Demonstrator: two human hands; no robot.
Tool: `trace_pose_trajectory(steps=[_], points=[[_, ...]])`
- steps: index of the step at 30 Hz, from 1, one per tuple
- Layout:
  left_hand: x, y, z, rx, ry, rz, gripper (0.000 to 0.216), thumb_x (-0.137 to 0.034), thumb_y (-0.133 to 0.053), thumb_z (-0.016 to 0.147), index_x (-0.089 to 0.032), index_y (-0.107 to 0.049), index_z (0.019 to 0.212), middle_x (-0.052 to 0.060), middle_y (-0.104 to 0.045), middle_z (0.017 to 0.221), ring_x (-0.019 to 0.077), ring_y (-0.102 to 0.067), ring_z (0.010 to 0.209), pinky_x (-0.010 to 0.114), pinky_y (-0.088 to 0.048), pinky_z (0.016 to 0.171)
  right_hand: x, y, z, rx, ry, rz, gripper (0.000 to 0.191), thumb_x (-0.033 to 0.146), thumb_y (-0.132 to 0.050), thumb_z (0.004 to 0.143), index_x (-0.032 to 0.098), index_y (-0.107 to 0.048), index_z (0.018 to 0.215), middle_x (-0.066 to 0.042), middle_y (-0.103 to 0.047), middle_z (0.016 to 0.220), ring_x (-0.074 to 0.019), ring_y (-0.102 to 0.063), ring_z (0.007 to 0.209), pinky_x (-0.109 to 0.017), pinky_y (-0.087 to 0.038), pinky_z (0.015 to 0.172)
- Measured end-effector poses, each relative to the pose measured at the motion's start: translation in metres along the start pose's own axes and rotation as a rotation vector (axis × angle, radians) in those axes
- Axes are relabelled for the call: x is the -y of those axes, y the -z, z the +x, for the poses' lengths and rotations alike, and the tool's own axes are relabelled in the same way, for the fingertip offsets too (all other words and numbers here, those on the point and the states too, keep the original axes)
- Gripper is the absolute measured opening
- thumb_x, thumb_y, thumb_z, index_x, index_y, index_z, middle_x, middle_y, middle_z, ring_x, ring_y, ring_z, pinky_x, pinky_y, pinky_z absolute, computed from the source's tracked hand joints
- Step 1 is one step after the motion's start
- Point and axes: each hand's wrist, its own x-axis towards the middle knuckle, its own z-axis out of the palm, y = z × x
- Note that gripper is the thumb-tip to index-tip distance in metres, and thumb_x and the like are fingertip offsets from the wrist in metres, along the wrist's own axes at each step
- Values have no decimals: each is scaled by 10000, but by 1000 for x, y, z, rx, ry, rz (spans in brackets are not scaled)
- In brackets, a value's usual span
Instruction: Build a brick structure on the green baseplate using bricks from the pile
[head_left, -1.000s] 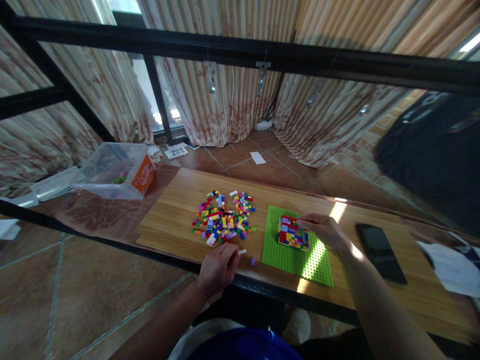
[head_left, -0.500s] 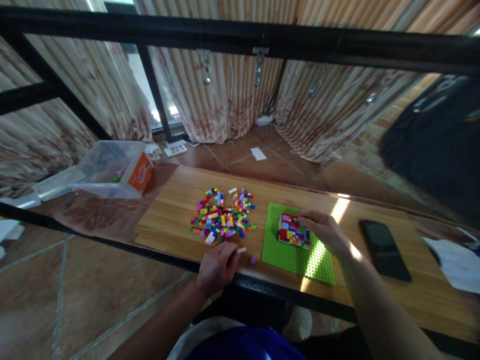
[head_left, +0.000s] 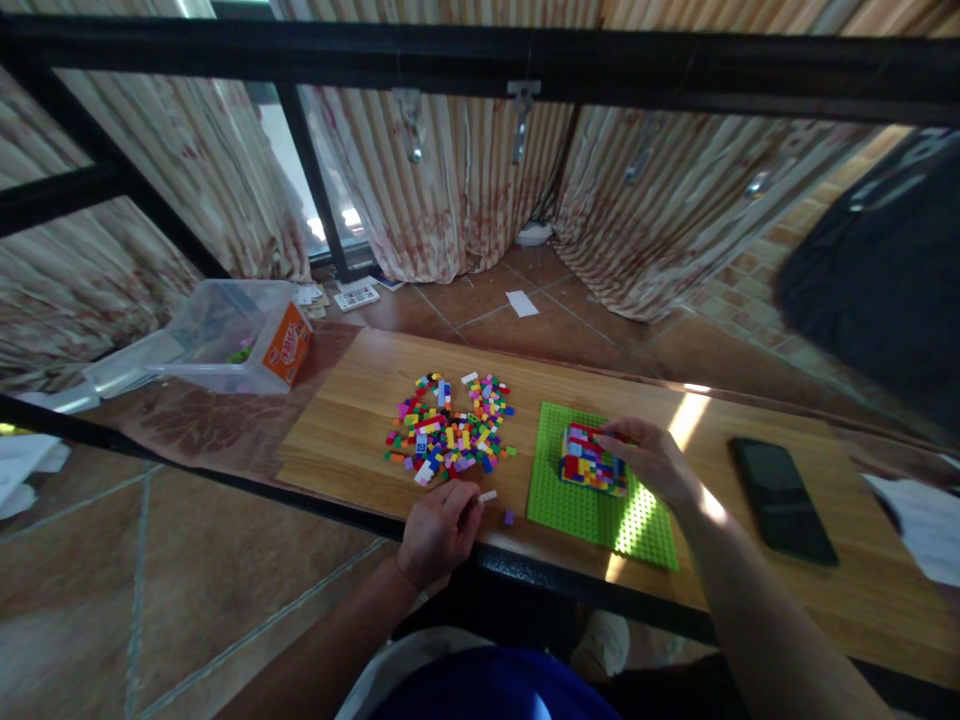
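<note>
Near the table's front edge, my left hand [head_left: 442, 528] is closed, pinching a small white toy brick [head_left: 488, 496] that sticks out past the fingertips. A single purple brick [head_left: 509, 517] lies just to the right of it. A low block built of multicoloured bricks [head_left: 589, 468] stands on a green studded baseplate [head_left: 551, 500]. Over its upper right part, my right hand [head_left: 649, 458] has its fingers closed and touching the top. Whatever may be between those fingertips is hidden. Loose bricks of many colours [head_left: 450, 436] lie in a pile beyond my left hand.
A black phone [head_left: 781, 500] lies on the wooden board [head_left: 337, 430], right of the baseplate. White paper [head_left: 919, 525] is at the far right. A clear plastic bin [head_left: 202, 375] with an orange label stands at the left. A dark metal bar [head_left: 480, 65] crosses above the table.
The view has shifted slightly, so the table appears a little further right. Both hands keep nearly the same places, the left still pinching the white brick.
</note>
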Motion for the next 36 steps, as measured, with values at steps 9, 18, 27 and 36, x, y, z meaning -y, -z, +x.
trace_pose_trajectory(steps=[9, 18, 27, 36], points=[[0, -1, -2, -9, -18, -19, 79, -211, -480, 942, -189, -555, 950, 50, -634, 848, 168, -604, 751, 269, -464, 660, 28, -22, -28, -367, 326, -510, 321, 493, -565, 823, 213, -721, 833, -93, -700, 955, -246, -631, 890, -406, -483, 809], [3, -4, -3, -11, -40, -44, 127, -225, -459, 961, -178, -574, 985, 59, -620, 854, 176, -606, 781, 278, -486, 702, 53, -128, -42, 69, 632, -477, 252, 304, -500, 931, 232, -728, 1009, -72, -688, 983, -204, -611, 925, -341, -476, 868], [4, -4, -4, -20, -46, 2, 102, -225, -470, 954, -183, -562, 941, 44, -605, 802, 176, -592, 736, 280, -467, 661, 62, -150, -31, 128, 654, -592, 223, 237, -499, 931, 213, -715, 878, -71, -661, 920, -215, -574, 933, -337, -454, 864], [3, -2, -3, -26, -55, -8, 91, -199, -486, 948, -192, -563, 996, 50, -643, 874, 183, -615, 796, 281, -484, 696, 48, -116, -68, -42, 476, -299, 230, 270, -493, 940, 209, -699, 1022, -64, -697, 976, -181, -643, 896, -321, -496, 832]])
